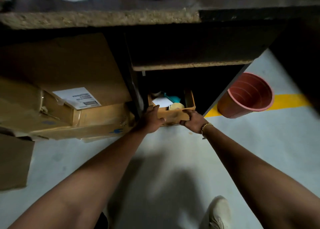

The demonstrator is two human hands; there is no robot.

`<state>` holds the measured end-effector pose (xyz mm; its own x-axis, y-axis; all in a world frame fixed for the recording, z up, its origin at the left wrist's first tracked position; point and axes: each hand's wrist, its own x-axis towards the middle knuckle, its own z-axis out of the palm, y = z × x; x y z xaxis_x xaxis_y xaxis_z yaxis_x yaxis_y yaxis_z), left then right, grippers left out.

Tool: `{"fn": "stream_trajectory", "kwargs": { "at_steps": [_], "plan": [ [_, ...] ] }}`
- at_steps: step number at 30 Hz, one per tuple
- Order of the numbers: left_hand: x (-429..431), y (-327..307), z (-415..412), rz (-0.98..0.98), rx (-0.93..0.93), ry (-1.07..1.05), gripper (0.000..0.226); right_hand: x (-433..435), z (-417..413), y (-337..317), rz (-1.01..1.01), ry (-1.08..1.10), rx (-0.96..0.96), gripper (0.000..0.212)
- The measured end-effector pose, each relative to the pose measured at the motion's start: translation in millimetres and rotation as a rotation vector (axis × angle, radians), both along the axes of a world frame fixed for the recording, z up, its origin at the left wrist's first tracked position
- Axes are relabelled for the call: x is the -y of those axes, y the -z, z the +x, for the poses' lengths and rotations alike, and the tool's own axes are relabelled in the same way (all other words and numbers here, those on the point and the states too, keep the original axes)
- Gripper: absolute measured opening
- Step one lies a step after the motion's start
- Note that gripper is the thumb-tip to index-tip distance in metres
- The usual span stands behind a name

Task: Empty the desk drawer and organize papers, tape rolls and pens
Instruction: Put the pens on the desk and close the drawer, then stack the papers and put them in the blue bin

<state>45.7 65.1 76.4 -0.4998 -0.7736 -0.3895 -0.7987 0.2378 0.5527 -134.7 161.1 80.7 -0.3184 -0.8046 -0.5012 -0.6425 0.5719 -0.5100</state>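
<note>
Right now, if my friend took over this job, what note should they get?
Left hand: gripping the drawer front at its left corner.
Right hand: gripping the front at its right corner.
The drawer sits low under the desk, partly out.
Inside: white paper, a yellowish tape roll, something teal.
Done: drawer opened.
Left: empty it, sort papers, tape and pens. No pens visible yet.

drawer [173, 115] under desk [103, 18] | boxes [69, 98] left | pot [245, 97] right (on floor)
</note>
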Motion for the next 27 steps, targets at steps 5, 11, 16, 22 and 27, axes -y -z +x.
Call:
{"fn": "stream_trajectory", "kwargs": {
  "at_steps": [5,11,16,22,27],
  "plan": [
    [-11.7,-51.5,5.1,-0.006,0.135,0.102,0.074,-3.3,6.3,-46.5,0.044,-0.046,0.016,0.069],
    [-30.6,-173.3,31.9,0.119,0.184,0.114,0.076,-25.8,32.4,-175.8,0.185,-0.071,0.067,0.073],
    [-48.1,-293.6,61.4,0.206,0.189,0.101,0.077,-43.3,58.1,-297.3,0.188,-0.133,0.094,0.072],
    [-51.0,-407.4,103.8,0.232,0.123,0.04,0.075,-42.5,91.5,-422.0,0.104,-0.18,0.099,0.068],
    [-23.9,-454.6,150.2,0.296,0.035,0.022,0.051,-17.8,138.7,-471.7,-0.025,-0.201,0.182,0.056]
  ]
}}
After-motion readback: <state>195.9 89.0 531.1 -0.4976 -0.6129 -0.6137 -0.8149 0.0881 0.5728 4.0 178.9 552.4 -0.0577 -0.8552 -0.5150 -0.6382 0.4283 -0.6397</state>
